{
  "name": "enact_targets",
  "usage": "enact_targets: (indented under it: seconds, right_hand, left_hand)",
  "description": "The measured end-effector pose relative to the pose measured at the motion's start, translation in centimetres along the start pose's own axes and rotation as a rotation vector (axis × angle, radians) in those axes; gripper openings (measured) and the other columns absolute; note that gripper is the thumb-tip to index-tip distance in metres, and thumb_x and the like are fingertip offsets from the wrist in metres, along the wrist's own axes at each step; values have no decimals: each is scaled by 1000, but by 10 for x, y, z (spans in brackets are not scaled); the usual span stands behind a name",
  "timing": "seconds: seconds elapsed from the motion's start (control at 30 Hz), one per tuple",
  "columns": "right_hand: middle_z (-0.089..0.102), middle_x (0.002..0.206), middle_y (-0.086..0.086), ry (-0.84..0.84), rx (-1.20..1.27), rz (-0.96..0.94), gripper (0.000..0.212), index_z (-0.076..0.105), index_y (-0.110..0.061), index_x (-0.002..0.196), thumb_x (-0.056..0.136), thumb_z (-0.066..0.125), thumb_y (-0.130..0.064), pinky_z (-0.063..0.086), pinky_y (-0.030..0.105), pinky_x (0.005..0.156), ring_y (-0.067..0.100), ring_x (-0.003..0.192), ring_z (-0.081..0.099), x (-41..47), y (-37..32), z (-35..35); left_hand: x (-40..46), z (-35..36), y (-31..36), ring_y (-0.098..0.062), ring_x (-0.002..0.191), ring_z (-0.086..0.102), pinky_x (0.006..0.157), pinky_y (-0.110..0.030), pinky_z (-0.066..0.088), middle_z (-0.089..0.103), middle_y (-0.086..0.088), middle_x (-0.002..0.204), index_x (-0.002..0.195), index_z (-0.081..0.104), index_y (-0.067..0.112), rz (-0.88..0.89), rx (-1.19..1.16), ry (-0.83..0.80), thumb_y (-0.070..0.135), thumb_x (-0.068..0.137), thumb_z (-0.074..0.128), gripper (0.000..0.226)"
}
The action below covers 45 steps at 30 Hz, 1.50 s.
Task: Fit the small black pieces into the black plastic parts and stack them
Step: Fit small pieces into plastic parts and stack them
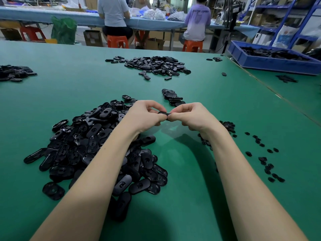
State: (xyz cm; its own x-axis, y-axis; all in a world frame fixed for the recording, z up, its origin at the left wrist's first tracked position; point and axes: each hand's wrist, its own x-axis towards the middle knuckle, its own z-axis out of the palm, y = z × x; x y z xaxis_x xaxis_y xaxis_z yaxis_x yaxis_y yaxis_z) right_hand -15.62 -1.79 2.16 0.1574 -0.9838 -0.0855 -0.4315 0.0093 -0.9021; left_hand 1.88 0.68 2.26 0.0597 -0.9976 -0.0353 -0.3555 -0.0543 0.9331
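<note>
My left hand (145, 113) and my right hand (189, 115) meet above the green table (199, 153), both pinching one black oval plastic part (164, 113) between thumbs and fingertips. Most of that part is hidden by my fingers, so any small piece in it cannot be seen. A big heap of black oval parts (97, 145) lies under my left forearm. Small black pieces (264, 159) are scattered to the right of my right forearm. A short row of stacked parts (172, 97) lies just beyond my hands.
Another pile of black parts (156, 66) sits further back, and a smaller one (13, 73) at the far left edge. A blue crate (271, 62) of parts stands at the back right. People sit on orange stools at a far bench.
</note>
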Motion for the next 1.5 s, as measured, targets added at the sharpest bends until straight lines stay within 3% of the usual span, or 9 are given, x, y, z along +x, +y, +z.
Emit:
enact_targets:
  seconds: [0.2, 0.37, 0.57, 0.77, 1.0, 1.13, 1.5]
  right_hand:
    - [53, 46, -21, 33, 3, -41, 11, 72, -19, 74, 80, 81, -17, 29, 7, 39, -5, 40, 45, 0, -1, 6]
    - [55, 47, -20, 60, 23, -81, 14, 70, -18, 72, 81, 80, -15, 31, 7, 42, -5, 42, 45, 0, 0, 8]
    - [55, 49, -19, 59, 76, -90, 12, 70, -17, 75, 81, 80, -14, 35, 9, 44, -3, 43, 45, 0, 3, 11]
    - [52, 51, -15, -17, 119, -58, 11, 70, -16, 78, 84, 78, -13, 34, 13, 44, 2, 46, 41, -2, 5, 4]
    - [51, 48, -17, 12, 64, -51, 15, 68, -18, 72, 82, 79, -11, 31, 11, 43, 1, 43, 40, -1, 3, 6]
    - [52, 47, -19, 51, 48, -68, 15, 68, -17, 71, 79, 79, -12, 34, 8, 43, -3, 42, 44, 1, 6, 10]
    - [57, 52, -11, 61, 148, -113, 15, 67, -14, 75, 82, 78, -6, 37, 19, 48, 7, 48, 44, -1, 11, 17]
  left_hand:
    - [2, 0, -2, -6, 59, 64, 79, -28, 56, 71, 5, 68, 87, 77, 19, -12, -19, -2, 12, 82, 78, 8]
    - [2, 3, -2, -1, 53, 60, 63, -18, 48, 68, 10, 58, 81, 75, 24, -20, -12, 29, 15, 83, 78, 9]
    - [2, 2, -1, -3, 56, 62, 68, -20, 50, 72, 3, 67, 79, 75, 24, -33, -37, 60, 14, 82, 80, 11]
    - [-2, 0, -1, -7, 59, 63, 63, -15, 52, 70, 3, 67, 86, 76, 15, -36, -124, -24, 7, 83, 79, 9]
    - [-1, 3, -2, -7, 59, 64, 76, -24, 54, 72, 3, 68, 79, 75, 23, -35, -45, 2, 10, 82, 79, 14]
    - [1, 6, -3, -6, 58, 62, 73, -24, 53, 71, 4, 66, 76, 74, 26, -38, -11, 43, 12, 81, 80, 16]
    - [2, 5, -6, -11, 65, 64, 72, -25, 51, 71, 3, 67, 75, 74, 25, -31, -7, 85, 14, 80, 80, 14]
